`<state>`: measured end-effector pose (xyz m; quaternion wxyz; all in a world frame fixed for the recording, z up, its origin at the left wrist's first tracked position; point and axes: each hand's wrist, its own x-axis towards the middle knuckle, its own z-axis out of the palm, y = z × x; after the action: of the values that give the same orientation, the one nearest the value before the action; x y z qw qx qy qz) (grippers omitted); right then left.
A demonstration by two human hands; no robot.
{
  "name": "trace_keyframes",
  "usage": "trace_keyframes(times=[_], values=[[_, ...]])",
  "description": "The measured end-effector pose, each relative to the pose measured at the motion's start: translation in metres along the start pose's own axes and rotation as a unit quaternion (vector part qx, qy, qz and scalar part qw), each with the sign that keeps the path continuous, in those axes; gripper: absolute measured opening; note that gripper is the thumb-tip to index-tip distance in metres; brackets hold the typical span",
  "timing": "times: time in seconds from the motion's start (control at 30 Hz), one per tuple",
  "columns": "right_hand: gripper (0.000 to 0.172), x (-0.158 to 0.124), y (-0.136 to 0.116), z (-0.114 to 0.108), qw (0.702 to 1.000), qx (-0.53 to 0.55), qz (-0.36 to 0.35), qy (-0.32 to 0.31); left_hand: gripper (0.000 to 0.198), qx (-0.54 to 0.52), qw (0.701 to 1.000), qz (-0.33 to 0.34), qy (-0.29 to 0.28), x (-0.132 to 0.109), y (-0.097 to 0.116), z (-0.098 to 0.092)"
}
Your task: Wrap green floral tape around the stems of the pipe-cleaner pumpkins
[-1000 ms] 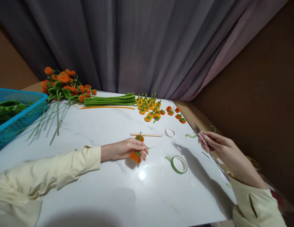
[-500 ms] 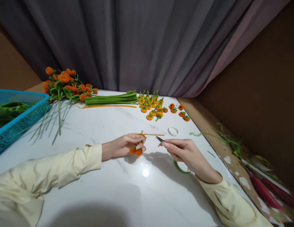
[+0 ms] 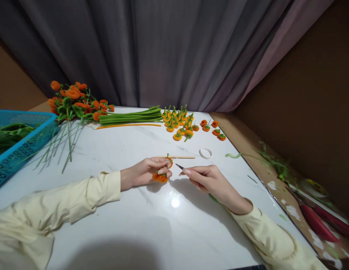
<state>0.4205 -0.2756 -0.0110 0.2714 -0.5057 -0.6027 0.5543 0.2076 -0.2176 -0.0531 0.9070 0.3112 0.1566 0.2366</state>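
My left hand (image 3: pixel 144 171) rests on the white table (image 3: pixel 129 221), its fingers closed round a small orange pipe-cleaner flower head (image 3: pixel 159 178) with a green stem. My right hand (image 3: pixel 206 179) is closed on small scissors (image 3: pixel 179 166), whose dark tip points left, close to the flower head. Just behind both hands lies a thin wooden stick (image 3: pixel 175 157) with another orange flower head beside it. A green tape roll (image 3: pixel 213 198) is mostly hidden under my right wrist.
At the back lie a bunch of finished orange flowers (image 3: pixel 73 99), green pipe-cleaner stems (image 3: pixel 131 117), an orange pipe cleaner and several small orange and yellow flower heads (image 3: pixel 182 125). A blue basket (image 3: pixel 21 144) with green leaves stands left. A white ring (image 3: pixel 205 153) sits right of centre. Green scraps lie off the right edge.
My right hand came from the table's right edge leftwards with the scissors, up to the flower head. My left hand kept its hold and shifted only slightly.
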Motion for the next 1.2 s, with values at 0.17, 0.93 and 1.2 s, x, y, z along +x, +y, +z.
trace_keyframes(times=[0.17,0.93,1.2], values=[[0.047,0.002,0.003,0.003,1.000,0.011,-0.004,-0.004,0.012,0.000,1.000,0.004,0.004,-0.001,0.000,0.004],[0.042,0.005,0.004,0.014,0.997,0.076,0.002,-0.011,0.020,0.025,0.999,-0.030,-0.015,0.000,-0.002,0.003],[0.043,0.006,0.002,0.015,0.997,0.074,0.003,-0.013,0.018,0.022,0.999,-0.032,-0.021,0.000,-0.002,0.002]])
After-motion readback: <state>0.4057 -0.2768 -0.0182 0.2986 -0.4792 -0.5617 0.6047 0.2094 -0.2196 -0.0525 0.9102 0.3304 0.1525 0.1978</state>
